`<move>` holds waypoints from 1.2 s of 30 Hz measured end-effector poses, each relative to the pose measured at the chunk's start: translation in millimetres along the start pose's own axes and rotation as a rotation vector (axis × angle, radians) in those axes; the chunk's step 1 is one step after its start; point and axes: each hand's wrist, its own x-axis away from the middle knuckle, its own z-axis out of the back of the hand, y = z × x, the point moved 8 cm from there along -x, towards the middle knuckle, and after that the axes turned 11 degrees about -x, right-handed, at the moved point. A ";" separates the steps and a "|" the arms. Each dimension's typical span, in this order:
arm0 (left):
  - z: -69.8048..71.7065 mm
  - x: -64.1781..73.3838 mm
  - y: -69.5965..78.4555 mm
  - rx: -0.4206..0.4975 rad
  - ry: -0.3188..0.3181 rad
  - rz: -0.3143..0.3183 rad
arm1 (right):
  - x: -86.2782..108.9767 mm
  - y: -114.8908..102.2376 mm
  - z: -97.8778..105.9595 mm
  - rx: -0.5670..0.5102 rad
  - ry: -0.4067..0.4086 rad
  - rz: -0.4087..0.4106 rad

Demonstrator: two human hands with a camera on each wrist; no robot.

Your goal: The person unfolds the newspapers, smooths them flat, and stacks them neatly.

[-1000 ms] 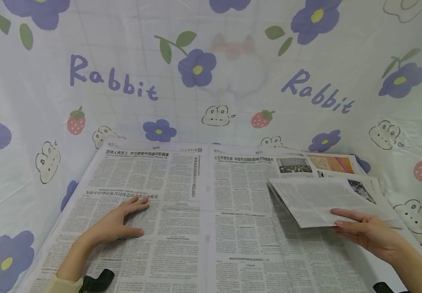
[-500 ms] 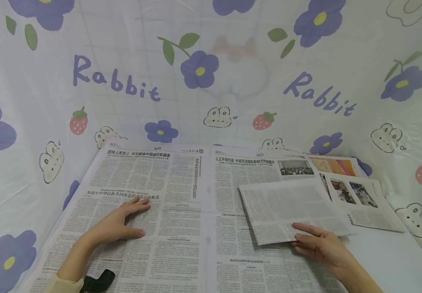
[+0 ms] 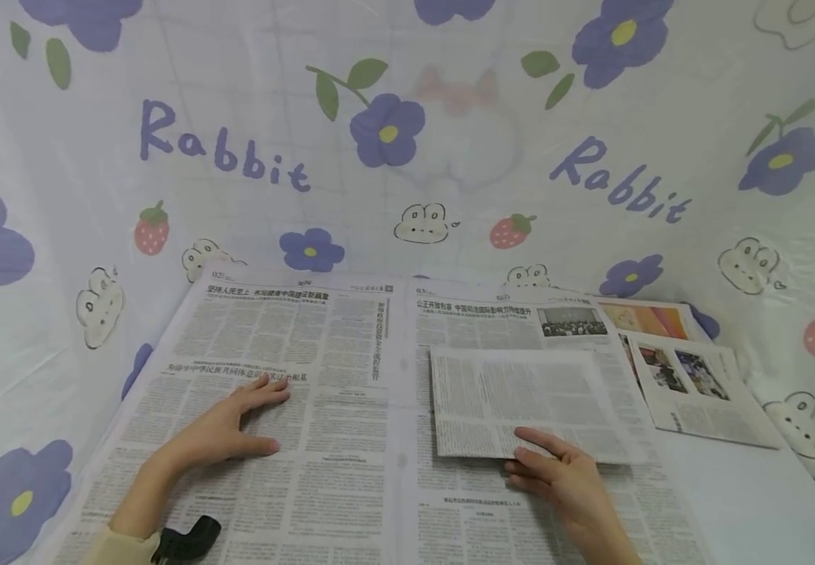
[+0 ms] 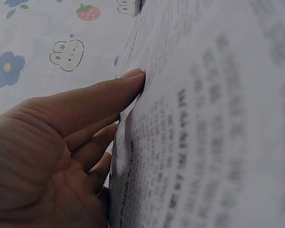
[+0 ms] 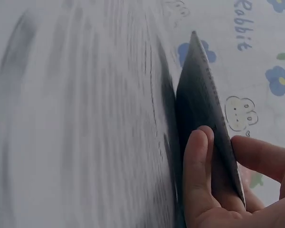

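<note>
A large newspaper (image 3: 351, 424) lies spread flat across the table, its two pages side by side. On the left page rests my left hand (image 3: 217, 435), thumb apart from the fingers; in the left wrist view the thumb (image 4: 102, 102) touches the paper. My right hand (image 3: 570, 482) pinches the near edge of a smaller folded newspaper (image 3: 478, 392) over the right page. The right wrist view shows this folded newspaper (image 5: 197, 90) tilted up from the sheet beneath, with digits on both of its faces.
Another folded newspaper (image 3: 714, 412) with colour photos lies at the right, beside a page with an orange picture (image 3: 651, 319). White tabletop (image 3: 747, 494) shows at the front right. A flower-and-rabbit patterned sheet (image 3: 238, 71) hangs behind and around the table.
My right hand has carried the folded newspaper leftward from the right side to over the right page, uncovering the photo newspaper beneath. The left hand has stayed in place.
</note>
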 end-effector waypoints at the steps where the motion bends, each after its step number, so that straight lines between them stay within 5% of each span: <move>1: 0.3 0.0 0.3 0.000 0.000 -0.002 | 0.8 1.2 -3.2 -0.006 0.004 0.007; 11: 11.5 0.7 10.1 0.000 0.007 0.017 | -2.5 12.3 -39.3 -0.023 0.028 0.059; 16: 29.1 4.9 48.4 0.018 0.075 0.039 | -5.4 19.2 -50.2 -0.016 0.020 0.066; 19: 26.4 7.3 77.9 0.035 0.111 0.049 | -5.4 22.2 -51.8 -0.015 0.031 0.060; 23: -3.8 6.3 116.1 0.116 0.105 0.086 | -3.5 24.5 -52.3 -0.029 0.039 0.055; 29: -77.7 -5.7 167.9 0.394 -0.080 0.058 | 0.9 28.8 -58.8 -0.050 0.002 0.051; 32: -104.5 -15.4 181.5 0.514 -0.118 0.062 | 3.7 31.5 -63.1 -0.044 -0.016 0.060; 36: -122.2 -25.5 184.1 0.629 -0.070 0.096 | 6.6 36.4 -67.1 -0.020 -0.012 0.063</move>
